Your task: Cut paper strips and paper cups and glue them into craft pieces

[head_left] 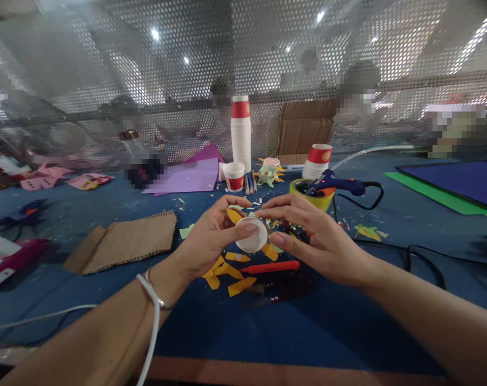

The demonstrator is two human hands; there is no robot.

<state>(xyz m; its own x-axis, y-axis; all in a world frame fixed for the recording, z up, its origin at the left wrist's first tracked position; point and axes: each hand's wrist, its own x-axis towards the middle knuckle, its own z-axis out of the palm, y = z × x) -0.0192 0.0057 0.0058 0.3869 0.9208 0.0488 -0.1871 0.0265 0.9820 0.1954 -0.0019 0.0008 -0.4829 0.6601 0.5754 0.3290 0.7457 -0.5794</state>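
A white paper cup is in my left hand, thumb pressed on its round end, which faces me. Pointed yellow paper strips stick out from its sides. My right hand hovers at the cup's right side, thumb and fingers apart; whether a fingertip touches it I cannot tell. Beneath the hands lie several loose yellow paper pieces and a red-orange pen. Dark-handled scissors lie in shadow just below the pen.
A tall cup stack, a single cup and a decorated cup stand behind. At right a glue gun rests on a yellow tape roll, its black cord trailing. Corrugated cardboard lies left; coloured sheets far right.
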